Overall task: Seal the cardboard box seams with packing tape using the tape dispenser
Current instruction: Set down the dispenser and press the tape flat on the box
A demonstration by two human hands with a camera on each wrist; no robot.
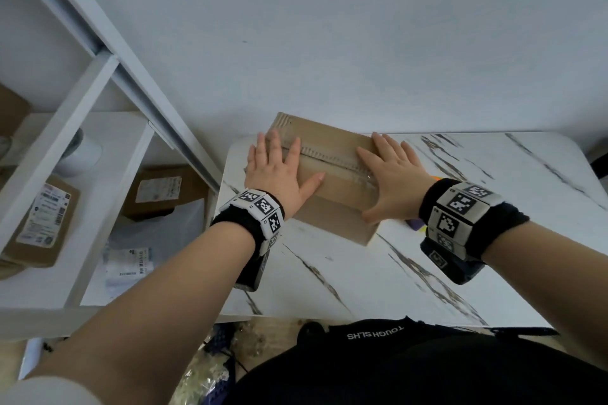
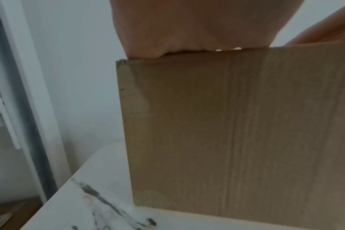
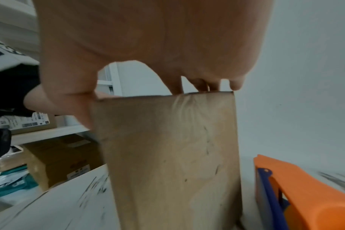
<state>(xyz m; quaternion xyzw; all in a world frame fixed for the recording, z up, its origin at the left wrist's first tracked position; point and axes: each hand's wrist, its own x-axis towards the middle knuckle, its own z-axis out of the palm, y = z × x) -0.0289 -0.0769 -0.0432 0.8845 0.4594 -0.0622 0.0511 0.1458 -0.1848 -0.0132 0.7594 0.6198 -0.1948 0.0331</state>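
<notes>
Head view — we are pressing both flat hands, left hand (image 1: 274, 171) and right hand (image 1: 393, 174), on the box (image 1: 332, 174); the tape dispenser (image 3: 305, 194) is lying just beside the right one.

Your cardboard box (image 1: 332, 184) sits at the far left corner of the marble-patterned table (image 1: 427, 256), plain brown and closed, turned slightly askew to the table's edges. A strip of clear packing tape (image 1: 332, 159) runs along its top centre seam and glints near the right end. The orange tape dispenser (image 3: 305, 194), with blue parts inside, lies on the table just right of the box; whether they touch is unclear.
</notes>
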